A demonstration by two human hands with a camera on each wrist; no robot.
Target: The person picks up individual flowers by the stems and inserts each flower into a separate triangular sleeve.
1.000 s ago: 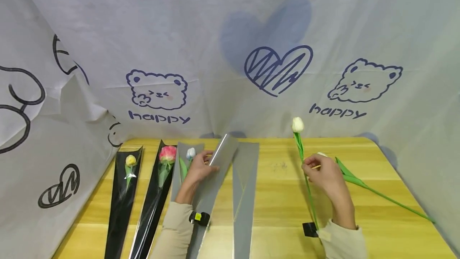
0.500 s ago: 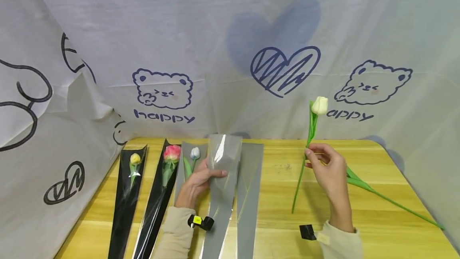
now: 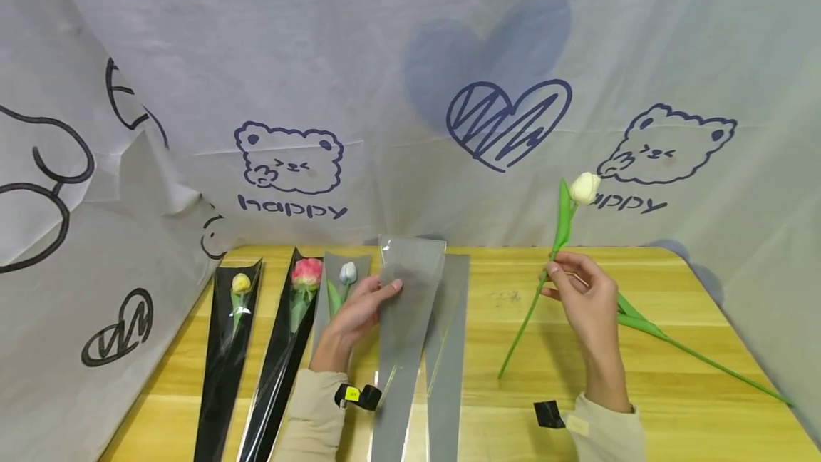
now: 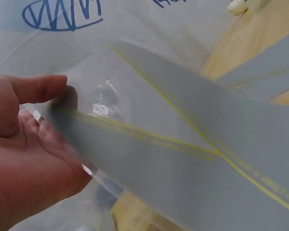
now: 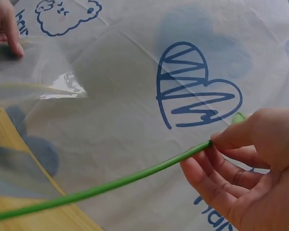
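Observation:
My left hand (image 3: 359, 312) pinches the left edge of a grey flower sleeve (image 3: 407, 326), thumb in front. In the left wrist view the sleeve (image 4: 149, 149) shows a clear front and yellow trim lines that cross. The thumb and fingers of my right hand (image 3: 586, 298) pinch the green stem of a white tulip (image 3: 585, 189) just below its leaf. The bloom leans up and right, and the stem (image 5: 120, 183) slants down and left toward the sleeve. A second grey sleeve (image 3: 449, 348) lies on the table, partly behind the held one.
On the left of the wooden table (image 3: 500, 419) lie a black sleeve with a yellow tulip (image 3: 241, 284), another with a pink flower (image 3: 307, 273), and a grey one with a pale blue tulip (image 3: 348, 273). Another green stem (image 3: 718, 362) lies at the right. A printed cloth (image 3: 398, 184) hangs behind.
My left hand has lifted the grey sleeve and turned its clear front toward the camera, then moved slightly right. My right hand has raised the white tulip and tilted its stem end leftward.

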